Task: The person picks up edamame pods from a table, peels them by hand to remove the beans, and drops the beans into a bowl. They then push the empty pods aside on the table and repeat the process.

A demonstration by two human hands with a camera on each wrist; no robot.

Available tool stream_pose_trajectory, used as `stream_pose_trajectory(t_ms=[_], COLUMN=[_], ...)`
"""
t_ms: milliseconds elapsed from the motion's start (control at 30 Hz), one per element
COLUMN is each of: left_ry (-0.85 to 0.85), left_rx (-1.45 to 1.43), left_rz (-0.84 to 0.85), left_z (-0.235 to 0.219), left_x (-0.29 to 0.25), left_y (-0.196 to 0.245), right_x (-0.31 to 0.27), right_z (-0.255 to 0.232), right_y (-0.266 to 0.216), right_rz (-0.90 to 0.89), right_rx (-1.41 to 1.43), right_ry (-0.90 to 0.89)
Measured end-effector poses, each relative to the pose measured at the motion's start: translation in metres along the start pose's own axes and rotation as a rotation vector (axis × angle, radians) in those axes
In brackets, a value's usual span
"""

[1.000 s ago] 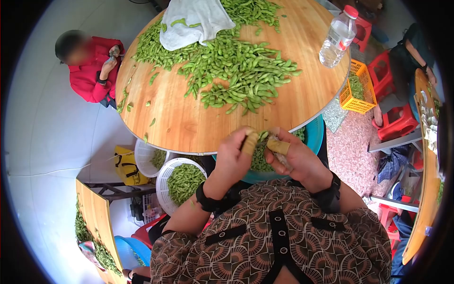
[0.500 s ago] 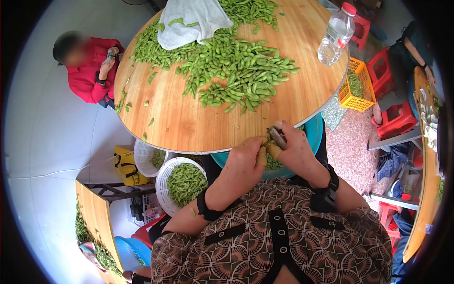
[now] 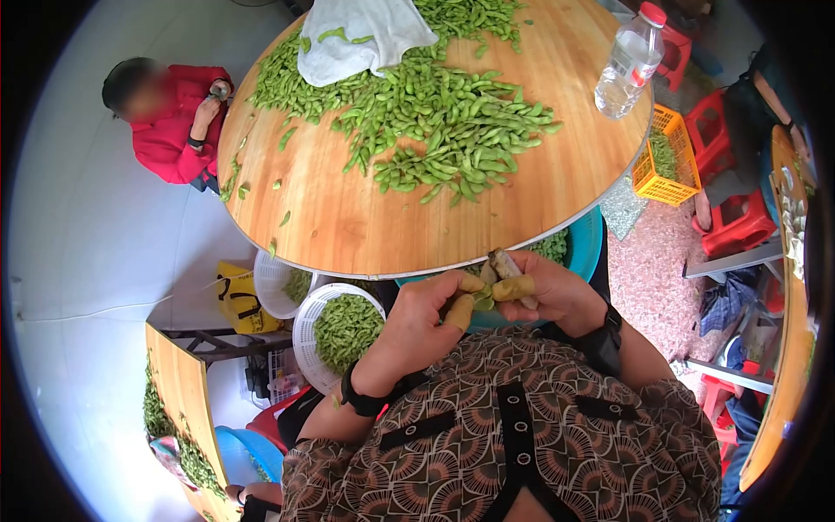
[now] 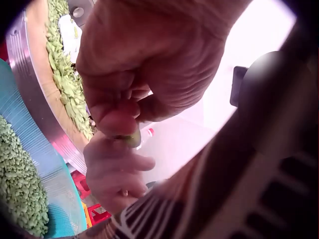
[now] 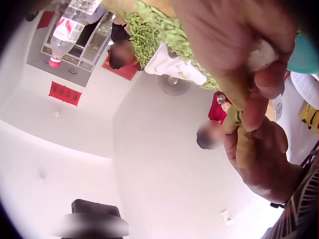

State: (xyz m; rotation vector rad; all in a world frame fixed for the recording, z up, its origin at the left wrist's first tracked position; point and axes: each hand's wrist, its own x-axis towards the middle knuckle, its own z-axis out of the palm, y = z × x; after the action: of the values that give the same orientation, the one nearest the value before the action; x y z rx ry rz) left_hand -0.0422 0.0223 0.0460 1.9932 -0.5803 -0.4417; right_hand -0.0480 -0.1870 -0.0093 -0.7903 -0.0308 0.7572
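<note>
I see my left hand (image 3: 426, 317) and right hand (image 3: 544, 291) meeting at lower centre of the head view, both pinching one edamame pod (image 3: 483, 298) between capped fingertips. Its long axis I cannot tell. The water bottle (image 3: 628, 59), upper right, has no readable label.

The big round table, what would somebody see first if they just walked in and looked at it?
Most likely the heap of green pods spread over the far half of the round wooden table, with a white cloth on top and a water bottle at the right edge. Next, at the near edge, the left hand and right hand meet, pinching one pod above a blue basin.
</note>
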Motion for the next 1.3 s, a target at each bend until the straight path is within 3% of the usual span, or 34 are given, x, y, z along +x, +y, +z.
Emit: stream_pose_trajectory(t_ms=[67, 133, 200, 233, 267, 333, 400, 500, 633, 733, 800, 833, 900, 1133, 1233, 1300], left_ry=[0.007, 0.131, 0.175, 0.236, 0.238, 0.301, 0.295, 0.325, 0.347, 0.344, 0.126, 0.127, 0.073, 0.128, 0.155, 0.161], left_rx=[0.001, 0.251, 0.752, 0.938, 0.939, 0.858, 0.713, 0.707, 0.789, 0.53, 0.16, 0.159, -0.364, -0.286, -0.127, 0.015], left_rz=[0.016, 0.187, -0.055, -0.022, -0.021, 0.27, 0.408, 0.335, 0.247, 0.303, 0.193, 0.188, 0.17, 0.139, 0.171, 0.227], left_z=[-0.004, -0.016, -0.046, -0.056, -0.058, -0.061, -0.047, -0.025, -0.013, -0.017, -0.019, -0.015, -0.008, -0.01, -0.01, -0.01], left_x=[-0.004, -0.009, -0.021, -0.018, -0.009, 0.018, 0.051, 0.09, 0.105, 0.09, 0.068, 0.063, 0.054, 0.045, 0.044, 0.041], left_y=[-0.002, -0.004, -0.007, -0.007, -0.008, -0.019, -0.026, -0.034, -0.046, -0.036, -0.017, -0.018, -0.021, -0.032, -0.034, -0.027], right_x=[0.001, -0.003, -0.017, -0.019, -0.022, -0.023, -0.021, -0.022, -0.028, -0.027, -0.022, -0.021, -0.018, -0.01, -0.01, -0.009], right_z=[-0.006, -0.007, 0.0, -0.004, -0.009, -0.011, -0.005, 0.002, 0.004, 0.004, 0.013, 0.017, 0.026, 0.027, 0.033, 0.035], right_y=[0.004, 0.002, -0.005, -0.006, -0.007, -0.007, -0.008, -0.011, -0.016, -0.02, -0.024, -0.028, -0.034, -0.026, -0.026, -0.024], right_rz=[0.019, 0.036, 0.004, 0.0, 0.056, 0.113, 0.081, 0.089, 0.044, -0.048, -0.244, -0.24, -0.142, -0.138, -0.159, -0.254], right_rx=[-0.059, -0.125, -0.625, -0.624, -0.667, -0.713, -0.591, -0.498, -0.511, -0.569, -0.53, -0.528, -0.5, -0.534, -0.615, -0.854], right_ry=[-0.031, -0.062, 0.264, 0.265, 0.299, 0.332, 0.358, 0.368, 0.352, 0.372, 0.373, 0.371, 0.244, 0.168, 0.22, 0.309])
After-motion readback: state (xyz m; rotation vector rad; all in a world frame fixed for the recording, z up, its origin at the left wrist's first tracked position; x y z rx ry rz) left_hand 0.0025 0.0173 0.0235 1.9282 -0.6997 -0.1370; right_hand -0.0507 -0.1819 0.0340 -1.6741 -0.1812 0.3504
